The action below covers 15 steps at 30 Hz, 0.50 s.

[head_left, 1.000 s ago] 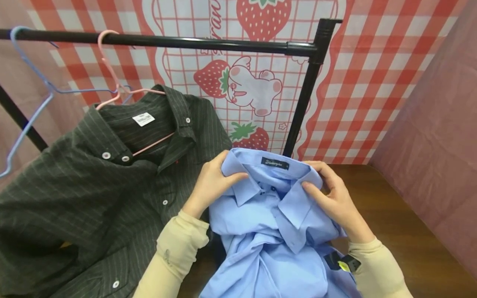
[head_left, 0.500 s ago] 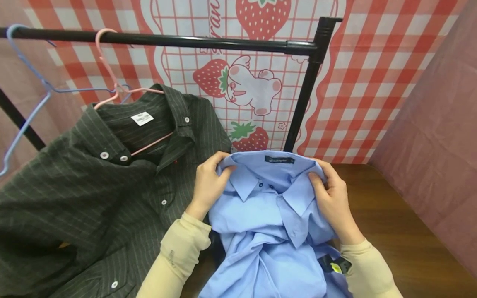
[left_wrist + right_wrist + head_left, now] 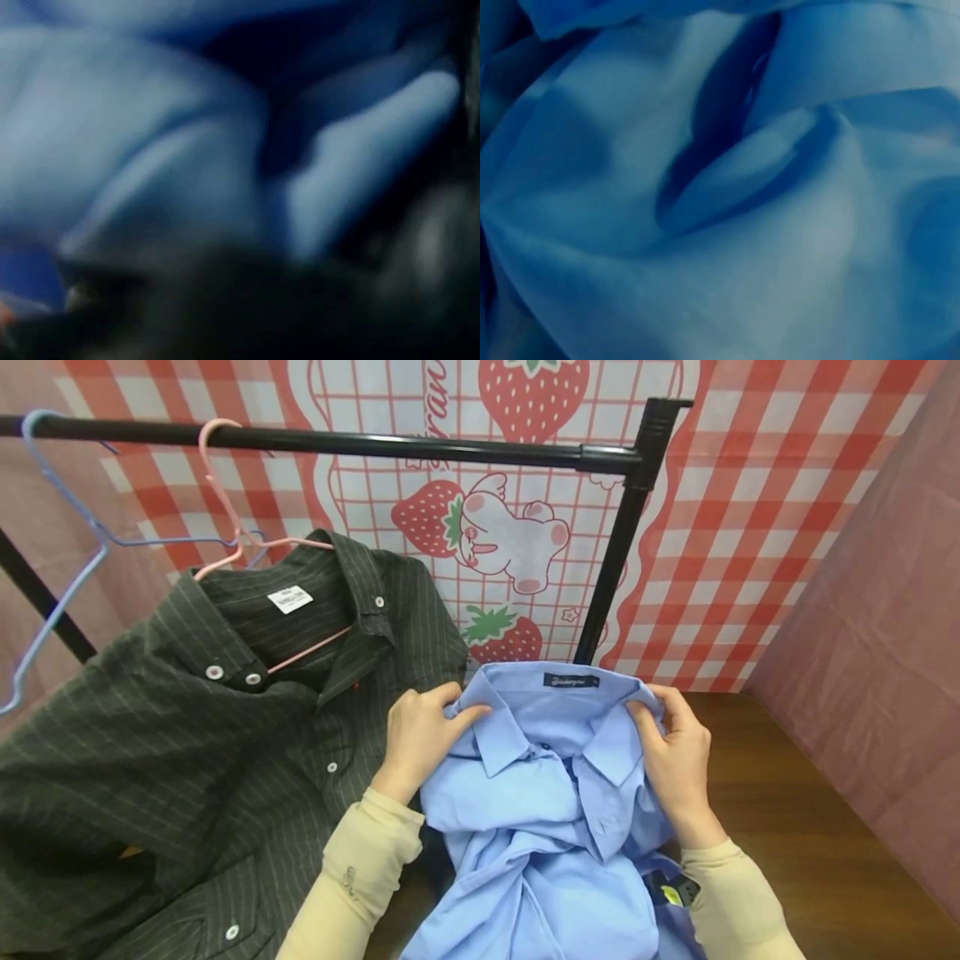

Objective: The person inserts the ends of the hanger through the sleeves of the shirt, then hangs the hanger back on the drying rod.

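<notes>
A light blue collared shirt point(image 3: 540, 893) lies bunched in front of me, its collar raised and spread. My left hand point(image 3: 422, 735) pinches the left side of the collar, thumb over the front and fingers behind. On the other side, my right hand point(image 3: 678, 760) grips the collar's right end the same way. Between the hands a dark neck label point(image 3: 572, 681) shows at the inside back of the collar. Blurred blue cloth point(image 3: 112, 127) fills much of the left wrist view, and blue folds point(image 3: 780, 262) fill the right wrist view; neither shows a hand.
A black clothes rack point(image 3: 450, 449) spans the back. From it hang a dark striped shirt point(image 3: 247, 777) on a pink hanger point(image 3: 225, 502) and a blue hanger point(image 3: 75, 518). Wooden table surface point(image 3: 810, 827) shows at right, before a checked strawberry cloth point(image 3: 750, 527).
The collar has been spread wider and shifted slightly right. My left hand moved a little left and down, then regripped with the thumb further over the collar; my right hand turned more upright.
</notes>
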Tool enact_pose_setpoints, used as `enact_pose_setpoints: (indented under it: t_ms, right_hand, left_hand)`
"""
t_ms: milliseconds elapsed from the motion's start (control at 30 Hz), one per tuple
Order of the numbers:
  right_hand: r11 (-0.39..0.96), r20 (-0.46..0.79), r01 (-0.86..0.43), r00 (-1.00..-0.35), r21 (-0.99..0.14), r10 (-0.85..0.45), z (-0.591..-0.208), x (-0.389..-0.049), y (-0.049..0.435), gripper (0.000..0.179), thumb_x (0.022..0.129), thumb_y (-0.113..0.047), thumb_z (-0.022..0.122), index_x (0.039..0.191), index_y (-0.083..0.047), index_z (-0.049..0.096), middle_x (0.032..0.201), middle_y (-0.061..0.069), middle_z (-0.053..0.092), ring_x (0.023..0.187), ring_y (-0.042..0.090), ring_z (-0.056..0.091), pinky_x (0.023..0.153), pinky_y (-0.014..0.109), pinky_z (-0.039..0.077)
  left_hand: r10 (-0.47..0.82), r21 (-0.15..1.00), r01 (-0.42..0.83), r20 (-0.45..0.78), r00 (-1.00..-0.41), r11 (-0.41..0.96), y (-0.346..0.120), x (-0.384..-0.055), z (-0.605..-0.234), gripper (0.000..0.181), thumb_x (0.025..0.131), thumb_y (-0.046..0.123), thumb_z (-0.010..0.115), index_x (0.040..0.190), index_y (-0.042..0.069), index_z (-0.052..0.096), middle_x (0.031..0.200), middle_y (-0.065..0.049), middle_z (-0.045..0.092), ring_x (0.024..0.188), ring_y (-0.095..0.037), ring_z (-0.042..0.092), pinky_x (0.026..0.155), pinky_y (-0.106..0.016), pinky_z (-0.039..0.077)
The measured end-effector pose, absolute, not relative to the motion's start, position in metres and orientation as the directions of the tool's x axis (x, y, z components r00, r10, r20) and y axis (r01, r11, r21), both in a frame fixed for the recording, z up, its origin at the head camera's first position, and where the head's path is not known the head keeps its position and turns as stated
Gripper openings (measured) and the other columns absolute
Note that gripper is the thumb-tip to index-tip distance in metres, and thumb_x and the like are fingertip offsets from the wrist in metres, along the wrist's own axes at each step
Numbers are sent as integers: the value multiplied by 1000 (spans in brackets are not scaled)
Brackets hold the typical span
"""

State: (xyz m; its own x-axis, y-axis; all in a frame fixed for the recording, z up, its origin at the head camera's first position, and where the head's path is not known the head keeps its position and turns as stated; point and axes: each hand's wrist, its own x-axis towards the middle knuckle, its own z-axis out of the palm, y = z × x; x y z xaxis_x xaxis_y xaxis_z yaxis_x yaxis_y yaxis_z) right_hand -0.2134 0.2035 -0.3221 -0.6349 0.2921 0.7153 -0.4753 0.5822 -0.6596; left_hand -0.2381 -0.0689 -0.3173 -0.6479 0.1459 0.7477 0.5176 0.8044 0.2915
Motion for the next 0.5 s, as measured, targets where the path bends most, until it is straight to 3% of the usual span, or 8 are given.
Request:
enact_pose_setpoints:
  t_ms: [67, 133, 267, 333, 500]
  right_hand:
    - [582, 718, -483, -637, -654, 279, -323, -213, 204, 14, 84, -12, 64, 97, -6, 65, 84, -17, 61, 75, -3, 51, 68, 11, 38]
    - [576, 716, -489, -645, -655, 267, -324, -213, 203, 15, 85, -11, 63, 99, -6, 64, 86, -15, 62, 77, -4, 51, 69, 11, 38]
    - [562, 711, -501, -659, -658, 246, -324, -212, 202, 18, 88, -10, 58, 105, -6, 63, 93, -4, 65, 80, -5, 50, 72, 11, 37]
    - [553, 708, -507, -665, -661, 237, -324, -211, 202, 20, 90, -9, 55, 108, -5, 61, 98, 5, 65, 81, -5, 50, 72, 11, 36]
    - [537, 712, -526, -666, -660, 222, -324, -211, 203, 22, 91, -5, 50, 111, -3, 59, 101, 7, 64, 81, -2, 48, 71, 11, 36]
  left_hand:
    - [160, 278, 515, 741, -652, 811, -70, -237, -316, 40, 76, 47, 67, 60, 17, 47, 42, 5, 31, 39, -12, 30, 49, -30, 34]
    - [167, 297, 507, 711, -683, 809, -71, -236, -315, 35, 77, 46, 66, 66, 16, 53, 46, 4, 44, 44, -15, 41, 59, -33, 40]
    - [179, 357, 486, 629, -756, 797, -74, -231, -308, 29, 81, 41, 65, 87, 13, 63, 76, -1, 68, 67, -21, 58, 74, -38, 43]
    - [197, 356, 490, 613, -765, 796, -77, -228, -302, 29, 81, 38, 66, 93, 13, 64, 87, -2, 69, 75, -20, 60, 76, -38, 42]
    - [235, 289, 511, 639, -733, 810, -87, -225, -286, 21, 81, 33, 67, 89, 14, 65, 76, 2, 64, 68, -13, 54, 70, -33, 40]
